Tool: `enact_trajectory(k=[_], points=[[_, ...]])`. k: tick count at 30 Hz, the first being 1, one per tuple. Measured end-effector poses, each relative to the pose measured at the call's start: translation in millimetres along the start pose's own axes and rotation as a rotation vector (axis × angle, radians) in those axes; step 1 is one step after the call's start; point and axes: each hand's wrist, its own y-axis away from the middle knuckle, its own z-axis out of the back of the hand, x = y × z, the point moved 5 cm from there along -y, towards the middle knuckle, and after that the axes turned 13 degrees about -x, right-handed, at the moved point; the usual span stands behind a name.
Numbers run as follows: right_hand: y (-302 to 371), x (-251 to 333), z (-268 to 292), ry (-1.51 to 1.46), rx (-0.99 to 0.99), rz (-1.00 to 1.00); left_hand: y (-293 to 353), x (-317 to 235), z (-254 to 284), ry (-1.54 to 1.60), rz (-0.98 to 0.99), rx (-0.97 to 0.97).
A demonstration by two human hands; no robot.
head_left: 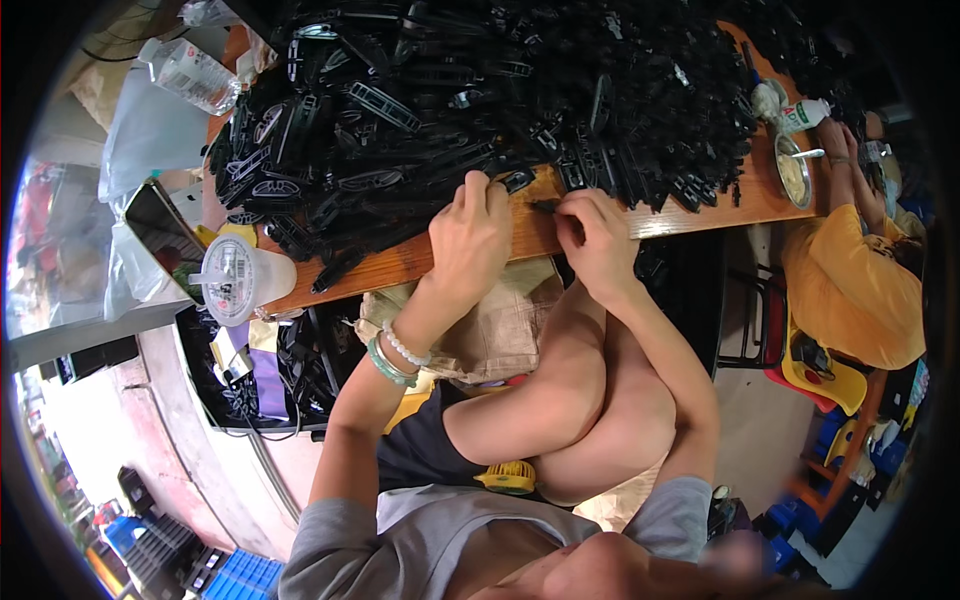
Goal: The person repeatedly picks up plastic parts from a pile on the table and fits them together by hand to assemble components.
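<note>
Large tangled heap of black plastic parts: covered most of the brown wooden table. Left hand: fingertips were at a glossy black plastic piece by the heap's near edge; whether clamped on it, could not be told. Right hand: thumb and forefinger were together, clamped on a small dark plastic strip above bare wood, near the glossy piece. Clear plastic lidded cup: was to the left, near the table's edge. Round metal bowl with a spoon: was at far right

black piece in right grip partly hidden; left grip's contents unclear; blue crate cut off below.
</note>
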Motion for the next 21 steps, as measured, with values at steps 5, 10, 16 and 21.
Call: enact_trajectory(k=[5, 10, 16, 21], points=[[-1.1, -3.9, 0.1, -0.145, 0.002, -0.312, 4.4, -3.1, 0.7, 0.017, 0.018, 0.010], [-1.5, -2.9, 6.0, -0.096, 0.030, -0.273, 0.3, -7.9, 5.9, 0.158, 0.129, -0.012], [-3.3, -11.7, 5.3, -0.185, 0.022, -0.276, 43.1, -65.9, 94.9, 0.735, -0.080, 0.132], [-1.4, -10.8, 1.3, -0.173, 0.012, -0.345, 206.3, -114.0, 135.6, 0.576, -0.600, 0.690]])
